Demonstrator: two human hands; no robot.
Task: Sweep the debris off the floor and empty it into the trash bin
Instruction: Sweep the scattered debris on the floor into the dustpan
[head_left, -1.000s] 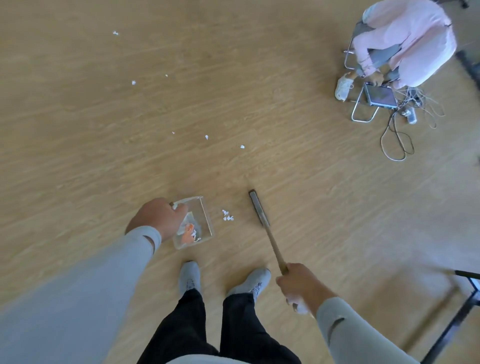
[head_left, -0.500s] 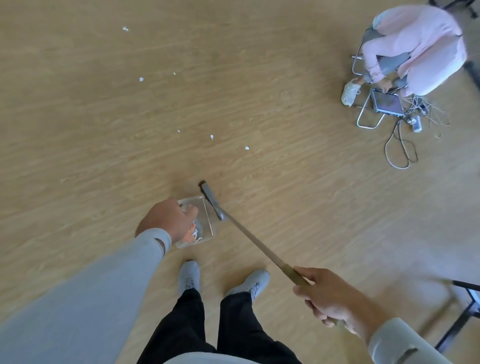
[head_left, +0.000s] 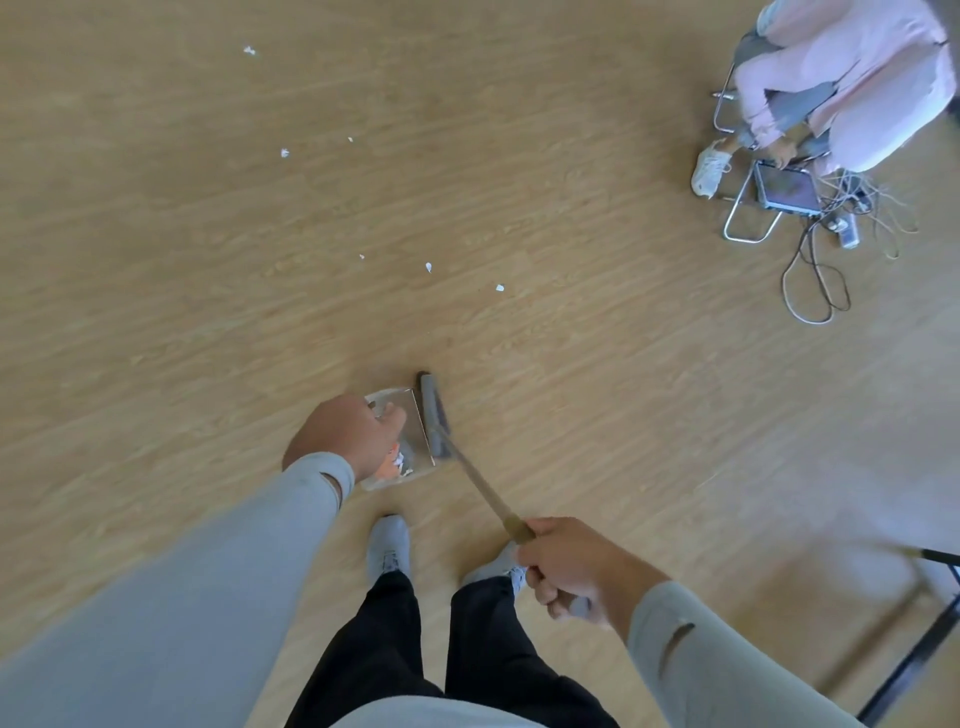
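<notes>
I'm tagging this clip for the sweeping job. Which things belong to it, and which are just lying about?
Job: broom in right hand; clear dustpan in left hand; white scraps.

Lying about: tablet, cables, folding chair, seated person.

Wearer in long pale grey sleeves, left sleeve (head_left: 171, 587) and right sleeve (head_left: 711, 660), the right showing a dark slit-like mark on the forearm. Black trousers (head_left: 415, 660). Pale grey shoes (head_left: 387, 545), laces faintly visible.
</notes>
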